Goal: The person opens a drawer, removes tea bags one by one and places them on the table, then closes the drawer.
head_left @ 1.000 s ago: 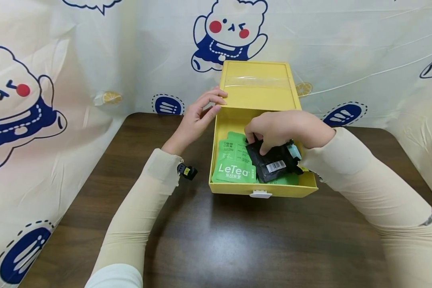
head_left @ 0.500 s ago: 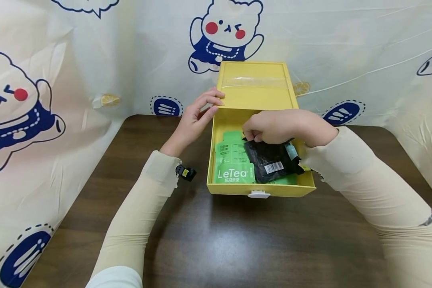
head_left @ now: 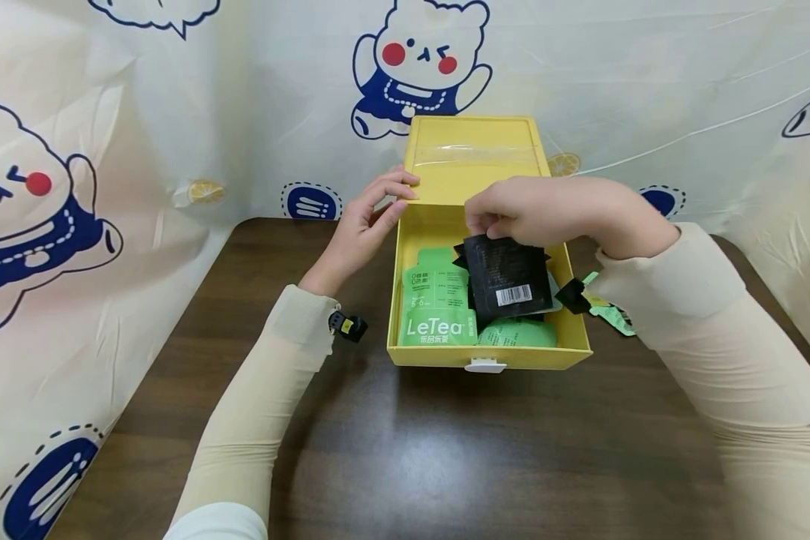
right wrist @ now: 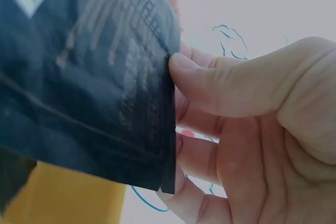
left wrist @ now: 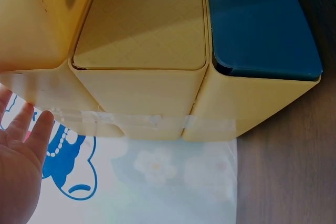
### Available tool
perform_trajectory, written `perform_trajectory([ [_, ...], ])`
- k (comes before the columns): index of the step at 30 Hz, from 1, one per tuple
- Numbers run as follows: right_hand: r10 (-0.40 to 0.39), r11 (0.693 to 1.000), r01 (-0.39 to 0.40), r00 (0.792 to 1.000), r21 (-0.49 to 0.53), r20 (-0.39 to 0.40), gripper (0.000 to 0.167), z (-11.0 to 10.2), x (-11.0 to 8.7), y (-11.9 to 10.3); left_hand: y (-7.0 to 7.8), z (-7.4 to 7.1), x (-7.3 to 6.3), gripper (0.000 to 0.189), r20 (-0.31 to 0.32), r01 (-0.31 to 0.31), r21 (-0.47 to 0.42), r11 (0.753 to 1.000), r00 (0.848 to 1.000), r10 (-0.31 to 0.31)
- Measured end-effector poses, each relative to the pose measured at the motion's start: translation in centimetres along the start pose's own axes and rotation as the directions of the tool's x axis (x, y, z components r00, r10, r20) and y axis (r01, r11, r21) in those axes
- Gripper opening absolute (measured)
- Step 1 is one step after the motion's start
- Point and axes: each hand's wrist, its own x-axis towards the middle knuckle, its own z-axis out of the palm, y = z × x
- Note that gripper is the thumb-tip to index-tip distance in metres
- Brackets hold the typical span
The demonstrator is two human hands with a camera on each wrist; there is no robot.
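My right hand [head_left: 536, 212] pinches the top edge of a flat black packet [head_left: 506, 276] with a white barcode, between thumb and fingers. The packet is held upright over the pulled-out yellow drawer [head_left: 489, 357]. Close up in the right wrist view, the thumb presses on the printed face of the packet. My left hand [head_left: 364, 225] rests its extended fingers on the left edge of the yellow cabinet top [head_left: 475, 180]. Green LeTea packets [head_left: 435, 300] lie in the drawer's left half, and another green packet [head_left: 518, 334] shows under the black one.
In the left wrist view, stacked yellow units and one with a blue front [left wrist: 262, 24] are joined by clear tape [left wrist: 155, 120]. The drawer has a white handle [head_left: 486, 365]. It juts out over the dark wooden table [head_left: 418, 450]; a printed curtain [head_left: 621, 82] hangs behind.
My right hand has lifted and shifted slightly right, raising a black packet out of the drawer's pile and uncovering more green beneath. My left hand has stayed at the cabinet top.
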Motion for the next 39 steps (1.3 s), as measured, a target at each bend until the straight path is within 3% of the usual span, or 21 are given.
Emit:
perform_trajectory([
  [8, -0.012, 1.0, 0.015, 0.993, 0.025, -0.117, 0.015, -1.4, -1.8, 2.2, 0.1, 0.1, 0.0, 0.018, -0.002, 0.001, -0.009, 1.0, 1.0, -0.001],
  [19, 0.055, 0.997, -0.039, 0.96, 0.062, -0.276, 0.017, -2.8, -5.9, 7.3, 0.2, 0.2, 0.1, 0.018, -0.002, 0.009, -0.006, 1.0, 1.0, -0.009],
  [22, 0.112, 0.993, -0.098, 0.934, 0.058, -0.339, 0.018, -2.5, -6.9, 8.7, 0.2, 0.2, 0.2, 0.018, -0.004, 0.011, -0.002, 1.0, 1.0, -0.011],
  [26, 0.21, 0.978, -0.181, 0.873, 0.107, -0.44, 0.017, -1.4, -8.1, 10.2, 0.3, 0.2, 0.2, 0.018, 0.003, 0.02, -0.005, 1.0, 1.0, -0.02],
  [30, 0.306, 0.948, -0.221, 0.828, 0.228, -0.47, 0.015, -0.4, -9.1, 12.1, 0.3, 0.1, 0.2, 0.019, 0.01, 0.022, -0.006, 1.0, 1.0, -0.022],
  [34, 0.393, 0.905, -0.256, 0.808, 0.34, -0.439, 0.012, 0.4, -9.9, 14.3, 0.4, 0.1, 0.2, 0.018, 0.008, 0.024, -0.004, 1.0, 1.0, -0.024],
  [39, 0.432, 0.877, -0.274, 0.811, 0.395, -0.396, 0.012, 2.1, -10.4, 16.8, 0.3, 0.1, 0.2, 0.018, 0.003, 0.016, -0.005, 1.0, 1.0, -0.016],
])
